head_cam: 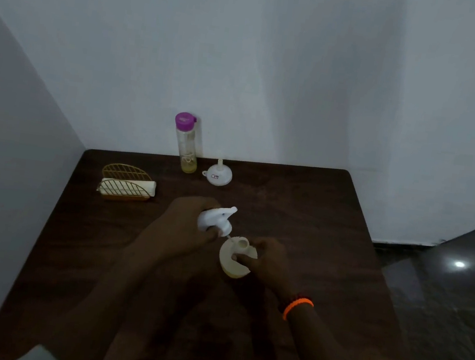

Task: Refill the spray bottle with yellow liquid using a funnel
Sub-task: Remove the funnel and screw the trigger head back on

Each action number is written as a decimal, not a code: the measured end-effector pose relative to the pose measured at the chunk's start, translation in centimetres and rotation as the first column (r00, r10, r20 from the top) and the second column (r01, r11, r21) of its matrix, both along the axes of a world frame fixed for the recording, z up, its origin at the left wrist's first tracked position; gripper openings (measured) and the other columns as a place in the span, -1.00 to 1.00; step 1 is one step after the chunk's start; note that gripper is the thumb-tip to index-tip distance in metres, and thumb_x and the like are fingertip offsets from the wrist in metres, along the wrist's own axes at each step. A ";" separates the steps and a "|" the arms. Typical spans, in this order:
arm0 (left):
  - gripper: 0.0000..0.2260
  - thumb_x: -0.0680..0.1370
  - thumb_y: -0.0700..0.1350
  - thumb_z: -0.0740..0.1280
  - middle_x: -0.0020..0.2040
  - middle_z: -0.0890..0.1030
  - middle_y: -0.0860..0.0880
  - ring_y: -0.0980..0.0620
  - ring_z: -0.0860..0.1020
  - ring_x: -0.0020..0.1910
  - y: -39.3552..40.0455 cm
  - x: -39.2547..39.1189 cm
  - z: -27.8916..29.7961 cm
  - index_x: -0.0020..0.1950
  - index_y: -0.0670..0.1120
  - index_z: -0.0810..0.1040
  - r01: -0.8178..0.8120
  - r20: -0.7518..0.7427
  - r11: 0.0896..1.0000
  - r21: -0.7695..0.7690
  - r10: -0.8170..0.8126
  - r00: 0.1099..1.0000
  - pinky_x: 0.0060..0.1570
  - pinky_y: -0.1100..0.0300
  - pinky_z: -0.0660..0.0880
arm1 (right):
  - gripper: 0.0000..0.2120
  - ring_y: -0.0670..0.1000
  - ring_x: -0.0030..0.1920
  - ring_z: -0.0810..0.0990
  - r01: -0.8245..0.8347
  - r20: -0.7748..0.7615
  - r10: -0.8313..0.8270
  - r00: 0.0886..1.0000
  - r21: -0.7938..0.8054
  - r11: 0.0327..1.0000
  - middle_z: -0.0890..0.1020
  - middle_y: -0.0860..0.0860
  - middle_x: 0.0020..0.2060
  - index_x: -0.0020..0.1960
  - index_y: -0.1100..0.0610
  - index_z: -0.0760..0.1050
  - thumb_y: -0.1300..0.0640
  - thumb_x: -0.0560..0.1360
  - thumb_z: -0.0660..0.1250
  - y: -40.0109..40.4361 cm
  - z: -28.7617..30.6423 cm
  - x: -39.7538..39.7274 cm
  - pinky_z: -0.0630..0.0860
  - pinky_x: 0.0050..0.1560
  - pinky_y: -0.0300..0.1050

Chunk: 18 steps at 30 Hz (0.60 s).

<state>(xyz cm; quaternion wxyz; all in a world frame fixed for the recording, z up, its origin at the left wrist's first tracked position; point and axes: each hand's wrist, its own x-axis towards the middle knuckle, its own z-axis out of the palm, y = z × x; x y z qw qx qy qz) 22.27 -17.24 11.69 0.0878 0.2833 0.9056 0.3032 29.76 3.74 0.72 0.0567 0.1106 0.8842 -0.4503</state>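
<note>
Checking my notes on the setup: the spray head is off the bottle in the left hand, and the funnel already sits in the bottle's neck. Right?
Not quite. The head view shows the funnel upside down on the table, beside the purple-capped bottle. The left hand does hold the spray head off the spray bottle.

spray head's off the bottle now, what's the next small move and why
Probably set the spray head down on the table with the left hand, then reach for the funnel lying near the far edge. The right hand steadies the spray bottle, whose neck is open, and the funnel is not in it yet.
</note>
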 end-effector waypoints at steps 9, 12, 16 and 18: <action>-0.69 0.45 -0.12 0.50 0.05 0.64 -0.04 0.04 0.58 0.02 3.5 -0.5 -3.1 0.18 -0.09 0.63 0.200 0.028 0.979 0.034 -0.201 0.979 -0.04 0.43 0.34 | -0.77 -0.29 -0.35 0.56 0.059 0.027 -0.059 0.998 0.000 0.998 0.56 -0.13 -0.40 -0.29 -0.15 0.51 0.02 0.36 0.56 -0.7 -0.1 0.5 0.47 -0.37 -0.32; -0.72 0.45 -0.15 0.49 0.03 0.65 -0.05 0.04 0.59 0.00 4.0 -0.5 -4.0 0.15 -0.11 0.64 0.235 0.041 0.971 0.037 -0.236 0.971 -0.04 0.48 0.32 | -0.72 -0.17 -0.37 0.55 0.081 0.042 -0.081 0.996 0.010 0.997 0.56 -0.10 -0.38 -0.31 -0.15 0.45 0.01 0.36 0.56 -0.7 -0.4 0.4 0.48 -0.39 -0.25; -0.72 0.43 -0.11 0.44 -0.01 0.66 -0.02 0.08 0.56 -0.04 4.6 -0.4 -5.1 0.12 -0.10 0.65 0.269 0.058 0.962 0.035 -0.271 0.961 -0.06 0.45 0.32 | -0.76 0.01 -0.17 0.67 0.091 0.049 -0.092 0.995 0.023 0.996 0.70 0.04 -0.17 -0.11 0.16 0.64 0.03 0.36 0.56 -1.0 -0.1 0.6 0.62 -0.11 0.05; -0.73 0.43 -0.12 0.43 -0.02 0.65 -0.03 0.07 0.56 -0.04 4.7 -0.4 -5.5 0.12 -0.11 0.65 0.270 0.056 0.962 0.036 -0.271 0.961 -0.04 0.46 0.33 | -0.72 0.04 -0.10 0.67 0.112 0.055 -0.113 0.992 0.018 0.994 0.70 0.09 -0.09 -0.03 0.22 0.64 0.06 0.37 0.55 -1.2 0.2 0.7 0.62 -0.04 0.05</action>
